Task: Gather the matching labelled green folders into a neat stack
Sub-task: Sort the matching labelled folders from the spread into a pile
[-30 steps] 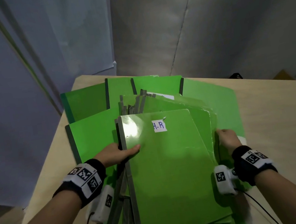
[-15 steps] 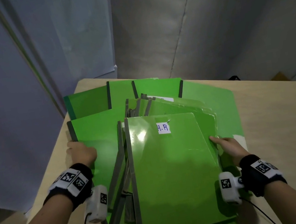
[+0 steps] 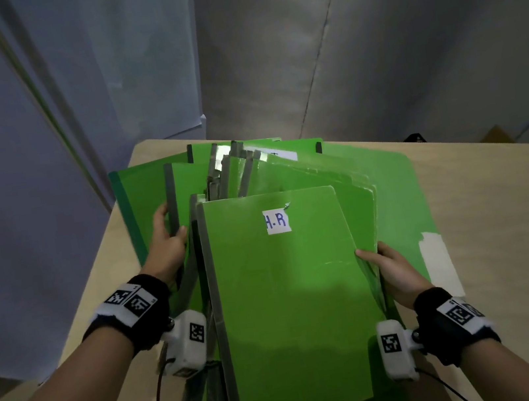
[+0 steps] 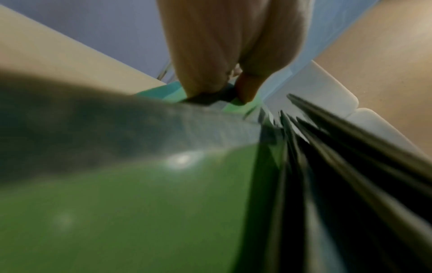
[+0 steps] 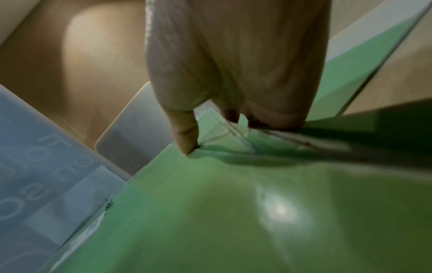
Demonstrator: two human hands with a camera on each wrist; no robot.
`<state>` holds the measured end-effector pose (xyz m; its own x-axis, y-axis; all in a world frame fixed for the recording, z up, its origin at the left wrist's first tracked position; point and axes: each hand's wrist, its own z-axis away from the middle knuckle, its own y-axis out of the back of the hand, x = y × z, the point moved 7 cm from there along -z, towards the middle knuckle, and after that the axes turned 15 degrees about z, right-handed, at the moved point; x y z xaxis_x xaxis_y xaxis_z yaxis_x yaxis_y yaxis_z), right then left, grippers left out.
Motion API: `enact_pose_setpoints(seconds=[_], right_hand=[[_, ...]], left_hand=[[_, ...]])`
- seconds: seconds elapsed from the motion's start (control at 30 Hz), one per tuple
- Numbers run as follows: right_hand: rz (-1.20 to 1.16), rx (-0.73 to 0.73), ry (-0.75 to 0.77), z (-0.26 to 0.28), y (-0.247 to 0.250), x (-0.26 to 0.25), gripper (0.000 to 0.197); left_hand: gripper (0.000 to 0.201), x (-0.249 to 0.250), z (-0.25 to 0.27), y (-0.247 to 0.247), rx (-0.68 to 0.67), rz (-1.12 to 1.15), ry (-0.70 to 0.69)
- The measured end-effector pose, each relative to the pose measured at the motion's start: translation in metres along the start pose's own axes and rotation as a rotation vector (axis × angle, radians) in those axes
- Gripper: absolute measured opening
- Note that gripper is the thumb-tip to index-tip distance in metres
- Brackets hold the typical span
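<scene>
A fanned pile of green folders lies on the table. The top folder [image 3: 289,300] carries a white label [image 3: 276,221] reading "H.R". My left hand [image 3: 167,240] grips the grey spine of a folder [image 3: 191,184] at the pile's left side; in the left wrist view the fingers [image 4: 210,81] pinch that dark spine above the green cover [image 4: 140,203]. My right hand [image 3: 389,267] holds the pile's right edge. In the right wrist view the thumb [image 5: 184,133] lies on top of the green cover [image 5: 233,203], with the fingers curled under the edges.
The tan table [image 3: 498,198] has bare room on the right. Another green folder [image 3: 138,203] with a dark green spine lies at the far left, near the table's edge. The bottom folder bears a white tape patch [image 3: 437,259]. A small dark object [image 3: 414,138] sits at the back right.
My left hand left the top folder's spine, went out to the left, and now grips a grey spine further back. The right hand shifted slightly along the pile's right edge.
</scene>
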<state>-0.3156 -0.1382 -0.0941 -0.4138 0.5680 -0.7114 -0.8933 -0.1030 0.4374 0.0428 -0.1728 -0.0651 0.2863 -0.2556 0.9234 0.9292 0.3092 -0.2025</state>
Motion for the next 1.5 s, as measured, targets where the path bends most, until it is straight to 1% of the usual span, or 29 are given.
enact_pose_setpoints(seconds=[0.1,0.2,0.3,0.37,0.47,0.53,0.57,0.6,0.67,0.7,0.73,0.8,0.83,0.9,0.93,0.97,1.03,1.07,1.1,1.13,1.17,1.2,1.23,1.27,1.33,1.37,1.4,1.43,1.5], right_hand=[[0.004,0.013,0.013,0.0,0.0,-0.002,0.091],[0.049,0.025,0.019,0.001,-0.002,-0.002,0.088],[0.108,0.033,0.037,0.001,-0.005,-0.005,0.087],[0.114,0.04,0.034,0.001,-0.007,-0.007,0.088],[0.084,0.034,0.026,0.002,-0.009,-0.009,0.091],[0.08,0.017,0.029,0.002,-0.011,-0.009,0.092],[0.079,0.005,0.026,0.002,-0.012,-0.008,0.092],[0.076,-0.003,0.021,0.003,-0.014,-0.006,0.093],[0.044,0.0,0.005,0.004,-0.017,-0.003,0.094],[0.024,0.007,-0.001,0.004,-0.017,-0.001,0.094],[0.006,0.016,-0.004,0.004,-0.018,0.0,0.094],[-0.038,0.026,-0.01,0.005,-0.017,0.002,0.094],[-0.057,0.029,-0.015,0.005,-0.017,0.003,0.093],[-0.084,0.02,-0.025,0.005,-0.016,0.006,0.091],[-0.1,0.017,-0.027,0.005,-0.015,0.007,0.09],[-0.119,0.019,-0.03,0.005,-0.014,0.008,0.088],[-0.146,0.023,-0.042,0.005,-0.013,0.01,0.085],[-0.164,0.028,-0.05,0.005,-0.013,0.011,0.083],[-0.188,0.041,-0.056,0.006,-0.013,0.012,0.081],[-0.21,0.056,-0.056,0.007,-0.013,0.012,0.079],[-0.22,0.067,-0.054,0.008,-0.012,0.011,0.078],[-0.209,0.07,-0.049,0.009,-0.012,0.01,0.077],[-0.184,0.07,-0.044,0.009,-0.011,0.009,0.077],[-0.158,0.066,-0.04,0.01,-0.01,0.008,0.077],[-0.12,0.044,-0.039,0.01,-0.01,0.007,0.081],[-0.109,0.032,-0.042,0.01,-0.011,0.007,0.083],[-0.104,0.023,-0.045,0.01,-0.011,0.006,0.085],[-0.101,0.018,-0.046,0.011,-0.011,0.006,0.086],[-0.098,0.019,-0.038,0.01,-0.01,0.005,0.087]], left_hand=[[0.06,-0.003,0.002,-0.02,-0.087,0.066,0.064],[0.065,-0.015,0.009,-0.033,-0.157,0.068,0.146],[0.058,-0.023,0.01,-0.028,-0.115,0.013,0.17],[0.076,-0.025,0.012,-0.028,-0.138,-0.034,0.22],[0.085,-0.025,0.014,-0.031,-0.182,0.016,0.216],[0.103,-0.028,0.013,-0.031,-0.181,0.021,0.243],[0.107,-0.029,0.012,-0.03,-0.177,0.009,0.242],[0.103,-0.03,0.013,-0.03,-0.159,0.008,0.258],[0.084,-0.032,0.011,-0.024,-0.105,-0.002,0.273],[0.08,-0.033,0.012,-0.021,-0.088,-0.027,0.285],[0.082,-0.034,0.014,-0.018,-0.078,-0.046,0.312],[0.095,-0.038,0.019,-0.015,-0.085,-0.112,0.334],[0.098,-0.04,0.02,-0.013,-0.087,-0.133,0.332],[0.096,-0.036,0.027,-0.012,-0.077,-0.122,0.314],[0.1,-0.034,0.028,-0.014,-0.089,-0.098,0.302],[0.11,-0.032,0.028,-0.016,-0.111,-0.088,0.282],[0.136,-0.032,0.028,-0.022,-0.135,-0.088,0.303],[0.137,-0.036,0.025,-0.025,-0.149,-0.086,0.326],[0.128,-0.034,0.031,-0.031,-0.166,-0.081,0.359],[0.107,-0.03,0.038,-0.037,-0.158,-0.077,0.395],[0.078,-0.028,0.042,-0.043,-0.166,-0.073,0.404],[0.053,-0.028,0.045,-0.047,-0.158,-0.094,0.402],[0.047,-0.031,0.045,-0.047,-0.149,-0.164,0.391],[0.059,-0.037,0.041,-0.043,-0.131,-0.22,0.382],[0.12,-0.059,0.021,-0.031,-0.104,-0.307,0.344],[0.139,-0.08,0.004,-0.023,-0.102,-0.332,0.329],[0.147,-0.092,-0.006,-0.018,-0.108,-0.332,0.319],[0.152,-0.09,-0.005,-0.019,-0.127,-0.335,0.299],[0.157,-0.065,0.015,-0.03,-0.14,-0.295,0.241]])
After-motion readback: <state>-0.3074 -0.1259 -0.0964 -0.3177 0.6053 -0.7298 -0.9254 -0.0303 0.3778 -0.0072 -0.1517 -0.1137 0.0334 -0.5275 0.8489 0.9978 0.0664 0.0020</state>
